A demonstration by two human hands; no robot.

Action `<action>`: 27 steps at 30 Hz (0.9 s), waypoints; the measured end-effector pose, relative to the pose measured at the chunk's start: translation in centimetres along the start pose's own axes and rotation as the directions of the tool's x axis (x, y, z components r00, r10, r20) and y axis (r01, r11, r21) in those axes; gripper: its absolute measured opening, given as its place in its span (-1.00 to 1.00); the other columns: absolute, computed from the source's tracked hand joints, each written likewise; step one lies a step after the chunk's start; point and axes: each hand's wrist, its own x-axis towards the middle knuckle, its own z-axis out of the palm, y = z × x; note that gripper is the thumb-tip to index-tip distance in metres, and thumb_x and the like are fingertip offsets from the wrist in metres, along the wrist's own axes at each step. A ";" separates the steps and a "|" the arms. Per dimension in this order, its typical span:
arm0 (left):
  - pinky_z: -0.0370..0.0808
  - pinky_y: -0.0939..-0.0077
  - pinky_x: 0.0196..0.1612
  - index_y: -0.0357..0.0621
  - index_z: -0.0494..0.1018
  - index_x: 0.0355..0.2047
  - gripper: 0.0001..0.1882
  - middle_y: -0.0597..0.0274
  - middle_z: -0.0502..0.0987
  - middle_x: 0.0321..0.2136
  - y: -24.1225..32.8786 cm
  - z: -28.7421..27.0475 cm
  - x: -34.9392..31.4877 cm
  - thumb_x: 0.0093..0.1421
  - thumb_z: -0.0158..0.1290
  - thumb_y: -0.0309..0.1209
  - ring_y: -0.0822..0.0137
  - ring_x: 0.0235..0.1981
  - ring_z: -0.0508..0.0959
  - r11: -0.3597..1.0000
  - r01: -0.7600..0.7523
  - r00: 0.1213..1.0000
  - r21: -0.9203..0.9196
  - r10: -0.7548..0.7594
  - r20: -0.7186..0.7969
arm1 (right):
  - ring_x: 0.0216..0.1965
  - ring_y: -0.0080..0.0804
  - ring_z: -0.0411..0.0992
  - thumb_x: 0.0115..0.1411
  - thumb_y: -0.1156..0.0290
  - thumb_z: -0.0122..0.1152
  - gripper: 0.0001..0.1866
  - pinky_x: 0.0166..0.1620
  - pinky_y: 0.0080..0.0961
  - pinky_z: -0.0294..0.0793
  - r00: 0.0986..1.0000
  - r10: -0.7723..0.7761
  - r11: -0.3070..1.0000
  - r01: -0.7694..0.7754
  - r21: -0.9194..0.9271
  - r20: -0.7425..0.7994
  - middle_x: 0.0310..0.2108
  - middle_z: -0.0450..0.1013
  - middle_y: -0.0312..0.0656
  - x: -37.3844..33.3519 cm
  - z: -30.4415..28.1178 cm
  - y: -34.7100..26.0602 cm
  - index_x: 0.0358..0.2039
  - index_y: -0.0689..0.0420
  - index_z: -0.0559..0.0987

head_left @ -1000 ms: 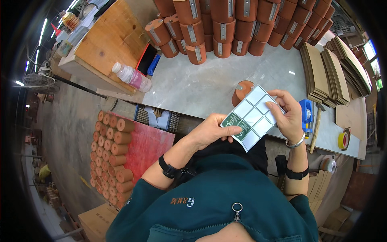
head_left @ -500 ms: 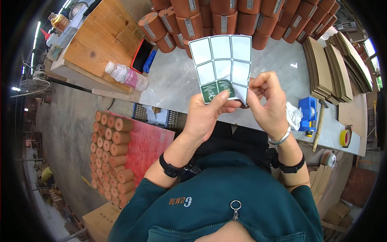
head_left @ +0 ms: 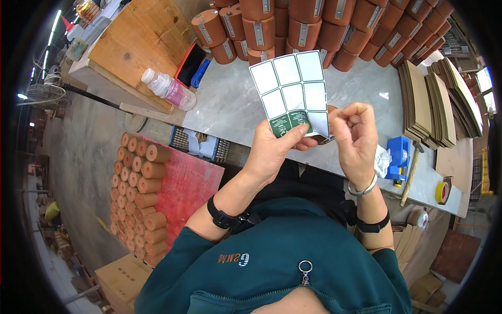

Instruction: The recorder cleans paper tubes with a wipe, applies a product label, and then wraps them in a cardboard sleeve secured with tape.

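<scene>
A sheet of stickers [head_left: 290, 78] is held upright over the front of the table, mostly bare white squares in a grid with dark green labels along its lower edge. My left hand [head_left: 269, 152] grips its bottom edge, thumb lying over a green label. The lower right corner of the sheet curls a little. Beside that corner is my right hand [head_left: 358, 144], fingers bent in and thumb near the fingertips. Whether a small label is between those fingers cannot be made out.
Stacked brown cylinders [head_left: 256, 34] with metal strips line the table's back. A plastic bottle [head_left: 170, 90] lies at left. To the right are cardboard sheets [head_left: 418, 99], a blue tape dispenser [head_left: 398, 157], a hammer [head_left: 412, 175] and yellow tape [head_left: 443, 192]. More cylinders [head_left: 138, 193] lie on a red board [head_left: 191, 180].
My right hand has drawn slightly down and right, away from the sheet's corner. The sheet stays in my left hand. The whole view has shifted a little.
</scene>
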 end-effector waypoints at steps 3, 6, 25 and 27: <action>0.61 0.52 -0.28 -0.27 0.50 -0.08 -0.78 0.14 0.64 -0.26 -0.2 0.1 -0.1 0.30 0.11 -0.45 0.34 -0.34 0.67 1.000 0.001 0.999 0.014 -0.002 0.051 | -0.40 -0.68 0.44 0.25 0.62 0.19 -0.77 -0.34 -0.73 0.40 0.991 -0.106 0.984 0.117 -0.134 0.085 -0.35 0.48 -0.24 -0.2 -0.1 0.0 -0.20 0.22 0.31; 0.61 0.51 -0.29 -0.27 0.51 -0.08 -0.78 0.16 0.64 -0.27 -0.3 0.0 -0.3 0.31 0.11 -0.43 0.34 -0.36 0.66 0.999 0.018 0.991 0.027 -0.021 0.129 | -0.40 -0.73 0.42 0.27 0.63 0.17 -0.76 -0.35 -0.76 0.37 0.998 0.048 0.998 -0.046 0.043 -0.041 -0.42 0.46 -0.29 -0.3 -0.1 0.4 -0.17 0.22 0.28; 0.56 0.53 -0.14 -0.22 0.49 -0.17 -0.86 0.22 0.62 -0.22 -0.1 -0.3 -1.5 0.28 0.13 -0.49 0.48 -0.24 0.60 0.996 -0.047 0.999 -0.075 0.047 -0.003 | -0.20 -0.26 0.42 -0.04 0.51 0.41 -0.78 -0.10 -0.34 0.28 0.902 -0.302 0.707 0.428 -0.563 0.307 -0.32 0.49 -0.28 -0.8 -0.1 -2.3 -0.34 0.12 0.57; 0.56 0.57 -0.16 -0.22 0.50 -0.23 -0.90 0.23 0.62 -0.25 -0.1 -0.1 -1.6 0.28 0.14 -0.49 0.52 -0.26 0.59 0.995 -0.050 0.999 -0.084 0.050 0.002 | -0.23 -0.28 0.42 -0.03 0.48 0.41 -0.78 -0.08 -0.32 0.27 0.903 -0.305 0.720 0.426 -0.548 0.302 -0.34 0.50 -0.30 -0.9 0.0 -2.0 -0.34 0.11 0.57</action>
